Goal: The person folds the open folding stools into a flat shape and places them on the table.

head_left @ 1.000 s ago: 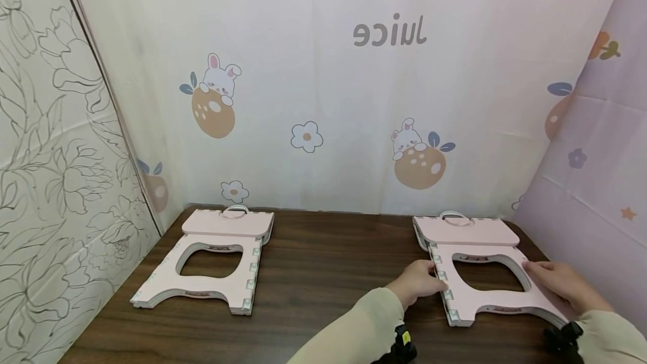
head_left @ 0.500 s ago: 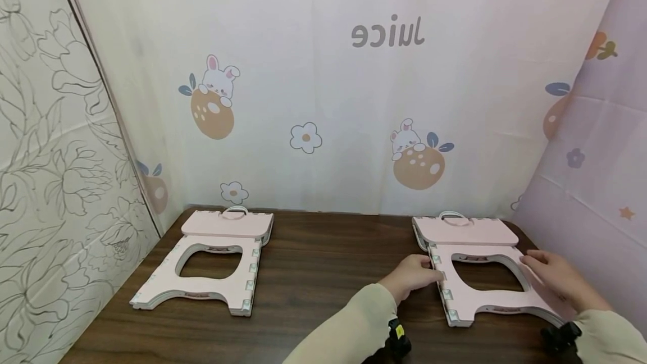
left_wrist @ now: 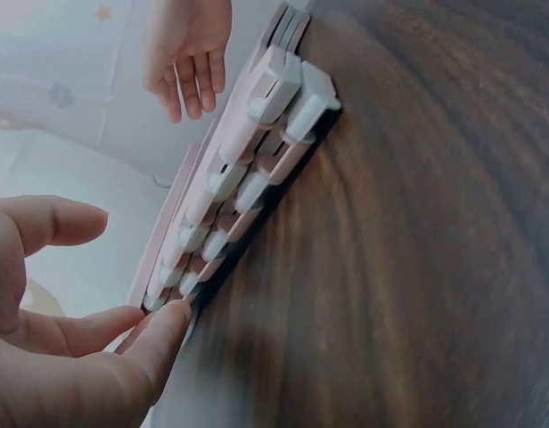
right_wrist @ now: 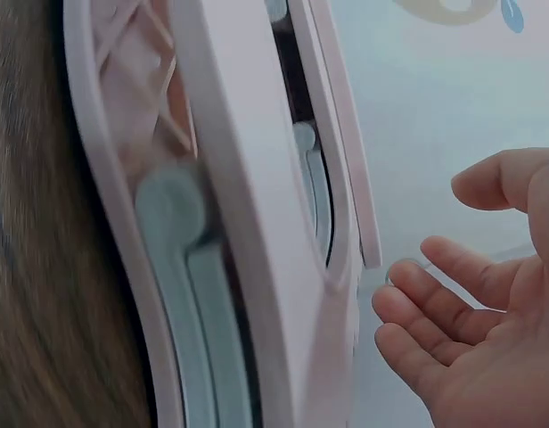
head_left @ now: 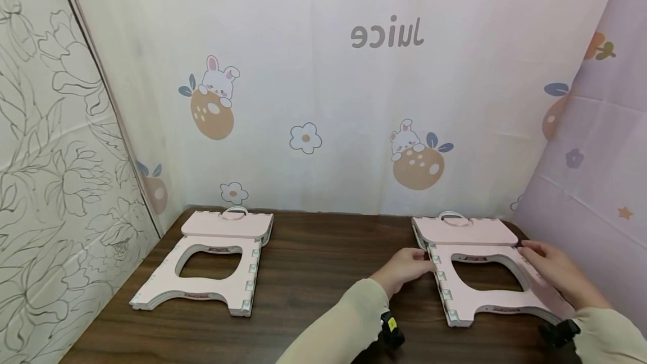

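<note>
Two pink folding step stools lie folded flat on the dark wooden table (head_left: 323,296). The right stool (head_left: 467,233) has my hands on either side of it. My left hand (head_left: 403,268) is at its hinged left edge; in the left wrist view the fingertips (left_wrist: 172,321) are at the far end of the hinges, and whether they touch is hard to tell. Beside the stool's right edge is my right hand (head_left: 558,274), its fingers loosely bent and holding nothing in the right wrist view. The left stool (head_left: 224,226) lies apart from both hands.
A white cloth with rabbit and fruit prints (head_left: 313,72) hangs behind the table. More cloth hangs at both sides: a line-drawn floral one (head_left: 65,145) on the left, a lilac one (head_left: 601,184) on the right. Each stool has a white handle loop at its far end.
My left hand has slid away from me along the stool's left edge and slightly outward. My right hand has also shifted farther back along the right edge. Both stools stay in place.
</note>
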The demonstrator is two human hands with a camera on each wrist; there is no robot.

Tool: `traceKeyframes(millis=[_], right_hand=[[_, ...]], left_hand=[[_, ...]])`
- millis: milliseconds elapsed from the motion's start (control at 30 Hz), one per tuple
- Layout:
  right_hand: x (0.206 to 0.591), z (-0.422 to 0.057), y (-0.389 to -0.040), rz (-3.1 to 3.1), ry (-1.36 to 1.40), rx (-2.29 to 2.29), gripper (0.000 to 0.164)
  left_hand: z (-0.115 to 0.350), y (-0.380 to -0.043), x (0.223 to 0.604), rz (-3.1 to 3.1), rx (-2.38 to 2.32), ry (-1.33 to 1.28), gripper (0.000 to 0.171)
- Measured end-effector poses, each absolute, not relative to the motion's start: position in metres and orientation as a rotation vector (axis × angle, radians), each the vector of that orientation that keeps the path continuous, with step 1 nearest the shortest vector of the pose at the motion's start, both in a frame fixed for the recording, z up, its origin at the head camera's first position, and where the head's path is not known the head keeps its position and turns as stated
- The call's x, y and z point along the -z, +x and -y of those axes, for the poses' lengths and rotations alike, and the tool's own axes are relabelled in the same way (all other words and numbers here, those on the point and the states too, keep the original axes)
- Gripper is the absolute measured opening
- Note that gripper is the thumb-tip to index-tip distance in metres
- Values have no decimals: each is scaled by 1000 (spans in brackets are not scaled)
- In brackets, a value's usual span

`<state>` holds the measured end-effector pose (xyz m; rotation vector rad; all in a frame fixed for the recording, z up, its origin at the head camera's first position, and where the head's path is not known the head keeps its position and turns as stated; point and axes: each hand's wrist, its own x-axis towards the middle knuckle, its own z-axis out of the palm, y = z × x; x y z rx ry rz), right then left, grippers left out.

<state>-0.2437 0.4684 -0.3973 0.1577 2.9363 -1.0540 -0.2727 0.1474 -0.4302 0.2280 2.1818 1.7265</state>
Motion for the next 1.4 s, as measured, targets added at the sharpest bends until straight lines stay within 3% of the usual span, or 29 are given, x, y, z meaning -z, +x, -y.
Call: traceKeyframes(millis=[267, 767, 1200, 1400], right_hand=[[394, -436, -248, -2996, 48, 1109, 68], [384, -376, -264, -2984, -65, 1149, 68], [390, -323, -273, -2977, -261, 1247, 52], [388, -296, -276, -2819, -284, 1414, 59]], left_hand=[[-130, -281, 425, -2189, -1727, 235, 47], [-81, -302, 421, -2100, -1808, 307, 51], [-29, -316, 420, -2135, -1830, 333, 50], [-5, -323, 418, -2139, -1863, 339, 49]])
